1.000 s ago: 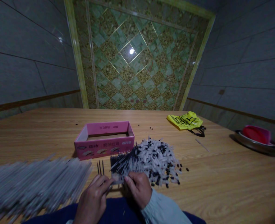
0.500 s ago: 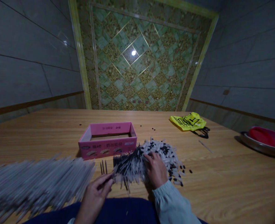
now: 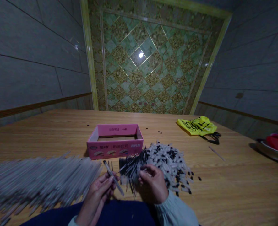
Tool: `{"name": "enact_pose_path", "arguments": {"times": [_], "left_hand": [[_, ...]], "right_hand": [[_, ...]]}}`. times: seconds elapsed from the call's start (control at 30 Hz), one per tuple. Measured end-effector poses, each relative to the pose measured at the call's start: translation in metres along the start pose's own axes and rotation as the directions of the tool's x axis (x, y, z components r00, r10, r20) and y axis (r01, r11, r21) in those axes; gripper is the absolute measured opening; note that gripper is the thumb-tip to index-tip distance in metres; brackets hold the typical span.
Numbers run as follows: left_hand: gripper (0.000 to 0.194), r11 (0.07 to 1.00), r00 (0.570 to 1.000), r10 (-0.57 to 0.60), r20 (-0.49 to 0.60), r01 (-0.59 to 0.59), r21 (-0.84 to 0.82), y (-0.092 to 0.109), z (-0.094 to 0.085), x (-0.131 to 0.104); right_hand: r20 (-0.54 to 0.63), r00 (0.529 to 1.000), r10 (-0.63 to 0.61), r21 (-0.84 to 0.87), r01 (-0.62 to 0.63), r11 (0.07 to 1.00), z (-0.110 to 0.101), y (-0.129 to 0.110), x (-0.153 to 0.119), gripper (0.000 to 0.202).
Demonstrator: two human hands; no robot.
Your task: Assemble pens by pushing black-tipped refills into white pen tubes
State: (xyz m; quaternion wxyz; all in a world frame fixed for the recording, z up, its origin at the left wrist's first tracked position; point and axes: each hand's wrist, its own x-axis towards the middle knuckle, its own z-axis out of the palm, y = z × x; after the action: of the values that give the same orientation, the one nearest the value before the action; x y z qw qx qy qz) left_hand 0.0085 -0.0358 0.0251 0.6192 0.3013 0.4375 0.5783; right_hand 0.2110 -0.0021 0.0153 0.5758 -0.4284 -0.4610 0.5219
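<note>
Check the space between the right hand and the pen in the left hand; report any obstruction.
Nothing visible blocks the space between the right hand and the pen in the left hand. Thin dark sticks on the table show behind it.

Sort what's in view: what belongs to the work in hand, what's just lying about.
Likely in use:
clear, black-tipped plastic tube in the left hand
long clear plastic tubes
thin dark rods
whitish and black plastic pieces by the right hand

Apparently lying about:
crumpled yellow plastic bag, black lettering
round metal dish
open pink cardboard box (role unclear)
</note>
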Motion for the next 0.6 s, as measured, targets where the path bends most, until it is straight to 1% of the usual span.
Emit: {"name": "enact_pose_path", "arguments": {"times": [0.03,0.07,0.1,0.13,0.2,0.27,0.33,0.43,0.6], "left_hand": [[0.031,1.0,1.0,-0.001,-0.002,0.001,-0.024,0.0,0.0,0.0],[0.03,0.999,1.0,-0.001,-0.005,0.001,-0.045,0.001,0.0,0.0],[0.029,0.998,1.0,0.002,-0.01,-0.002,-0.061,0.001,0.0,0.0],[0.028,0.997,1.0,0.008,-0.02,-0.01,-0.072,0.001,0.0,0.0],[0.029,0.996,0.999,0.028,-0.045,-0.032,-0.083,0.001,0.001,0.0],[0.032,0.995,0.997,0.048,-0.064,-0.054,-0.088,0.0,0.001,0.001],[0.035,0.994,0.996,0.059,-0.065,-0.064,-0.083,-0.001,0.0,0.002],[0.037,0.995,0.995,0.072,-0.068,-0.077,-0.065,-0.003,-0.002,0.003],[0.038,0.995,0.989,0.089,-0.116,-0.095,-0.044,-0.003,-0.004,0.003]], "right_hand": [[0.049,0.99,0.129,0.116,-0.134,0.984,0.007,0.004,-0.004,0.04],[0.085,0.97,0.226,0.193,-0.238,0.952,0.013,0.008,-0.007,0.043],[0.111,0.951,0.29,0.241,-0.308,0.92,0.018,0.011,-0.011,0.045],[0.128,0.937,0.324,0.261,-0.348,0.901,0.021,0.013,-0.013,0.047],[0.144,0.933,0.331,0.27,-0.359,0.893,0.025,0.016,-0.016,0.048],[0.145,0.94,0.309,0.274,-0.338,0.9,0.025,0.018,-0.017,0.048],[0.138,0.945,0.296,0.293,-0.324,0.899,0.025,0.018,-0.017,0.048],[0.162,0.95,0.269,0.31,-0.307,0.9,0.026,0.017,-0.019,0.047],[0.169,0.96,0.222,0.259,-0.26,0.93,0.029,0.016,-0.022,0.048]]}}
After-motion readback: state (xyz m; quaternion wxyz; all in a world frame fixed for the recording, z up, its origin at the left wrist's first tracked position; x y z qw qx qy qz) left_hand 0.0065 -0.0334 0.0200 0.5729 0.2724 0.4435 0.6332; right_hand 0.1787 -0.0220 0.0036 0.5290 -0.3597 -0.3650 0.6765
